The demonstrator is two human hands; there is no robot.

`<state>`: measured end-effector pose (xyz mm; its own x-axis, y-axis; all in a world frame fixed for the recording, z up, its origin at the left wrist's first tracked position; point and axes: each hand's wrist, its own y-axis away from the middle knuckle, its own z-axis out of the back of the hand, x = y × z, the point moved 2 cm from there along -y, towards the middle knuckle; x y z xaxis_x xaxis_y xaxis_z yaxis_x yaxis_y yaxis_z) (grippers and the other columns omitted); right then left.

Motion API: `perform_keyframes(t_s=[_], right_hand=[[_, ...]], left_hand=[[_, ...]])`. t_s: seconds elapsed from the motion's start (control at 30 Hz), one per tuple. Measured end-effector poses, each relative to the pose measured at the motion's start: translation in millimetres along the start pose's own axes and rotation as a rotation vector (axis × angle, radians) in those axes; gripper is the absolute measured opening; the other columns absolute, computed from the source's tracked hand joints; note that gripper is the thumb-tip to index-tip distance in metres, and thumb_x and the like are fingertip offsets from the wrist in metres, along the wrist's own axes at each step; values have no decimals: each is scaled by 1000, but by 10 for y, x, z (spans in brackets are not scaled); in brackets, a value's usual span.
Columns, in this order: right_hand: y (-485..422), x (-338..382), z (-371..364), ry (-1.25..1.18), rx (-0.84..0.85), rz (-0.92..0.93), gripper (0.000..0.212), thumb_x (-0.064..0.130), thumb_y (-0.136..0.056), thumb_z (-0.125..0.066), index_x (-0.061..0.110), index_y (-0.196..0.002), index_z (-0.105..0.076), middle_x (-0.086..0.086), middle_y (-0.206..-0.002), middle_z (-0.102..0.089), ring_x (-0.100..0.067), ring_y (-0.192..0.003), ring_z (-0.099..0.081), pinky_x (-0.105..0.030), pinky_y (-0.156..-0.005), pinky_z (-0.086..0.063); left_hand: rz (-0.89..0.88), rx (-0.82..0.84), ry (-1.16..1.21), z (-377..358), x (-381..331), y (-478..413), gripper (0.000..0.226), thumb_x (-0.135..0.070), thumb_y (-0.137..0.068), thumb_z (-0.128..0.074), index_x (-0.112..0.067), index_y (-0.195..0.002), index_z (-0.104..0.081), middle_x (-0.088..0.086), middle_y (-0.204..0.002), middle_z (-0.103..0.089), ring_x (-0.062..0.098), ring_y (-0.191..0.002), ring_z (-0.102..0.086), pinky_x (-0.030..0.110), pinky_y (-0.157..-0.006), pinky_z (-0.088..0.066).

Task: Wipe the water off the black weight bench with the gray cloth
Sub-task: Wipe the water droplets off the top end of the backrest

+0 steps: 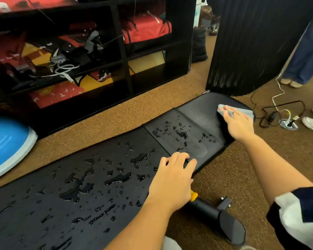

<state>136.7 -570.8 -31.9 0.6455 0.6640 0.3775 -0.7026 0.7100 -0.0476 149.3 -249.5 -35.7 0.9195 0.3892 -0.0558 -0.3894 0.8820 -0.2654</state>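
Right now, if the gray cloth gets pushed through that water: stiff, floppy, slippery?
Probably floppy: the gray cloth lies flat and rumpled under the right hand. Likely light, so it needs pressing to sweep. It may drag and get heavier as it soaks up the puddles beading on the black weight bench.

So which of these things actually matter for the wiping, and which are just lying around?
Part of the job: gray cloth, black weight bench, water, right hand, left hand.
Just lying about: blue dome, black shelving, power strip, white cable.
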Motion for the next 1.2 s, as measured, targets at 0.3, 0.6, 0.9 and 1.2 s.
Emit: perform_keyframes(t_s=[0.3, 0.6, 0.9, 1.2], right_hand=[[811, 124, -164, -207, 4, 292, 59, 55, -100, -18, 38, -151, -41, 17, -157, -35, -1, -146, -22, -33, -120, -9], [986, 212, -244, -222, -76, 245, 60, 47, -101, -16, 29, -153, -41, 16, -155, -33, -8, -149, -21, -40, -122, -13], [957, 238, -205, -117, 31, 319, 60, 49, -102, -11, 34, -155, -34, 17, -161, -25, -10, -153, -13, -41, -123, -7], [-40, 451, -15, 240, 263, 263, 51, 32, -110, -14, 31, -161, -11, 7, -169, -4, -20, -155, -4, -48, -123, -8]], left_hand=[[-3, 1, -4, -5, 1, -10, 58, -41, -83, -71, -24, -135, -51, 2, -134, -50, 24, -124, -48, 43, -92, -48], [-3, 6, 3, 2, 9, -9, 58, -41, -82, -73, -23, -134, -52, 3, -133, -51, 25, -123, -49, 43, -92, -48], [1, 0, 1, 11, -1, 0, 60, -42, -80, -75, -24, -134, -53, 2, -132, -52, 25, -122, -51, 43, -91, -49], [4, -3, 7, 20, 3, -6, 59, -41, -81, -73, -24, -133, -52, 2, -132, -50, 24, -122, -48, 42, -91, -47]])
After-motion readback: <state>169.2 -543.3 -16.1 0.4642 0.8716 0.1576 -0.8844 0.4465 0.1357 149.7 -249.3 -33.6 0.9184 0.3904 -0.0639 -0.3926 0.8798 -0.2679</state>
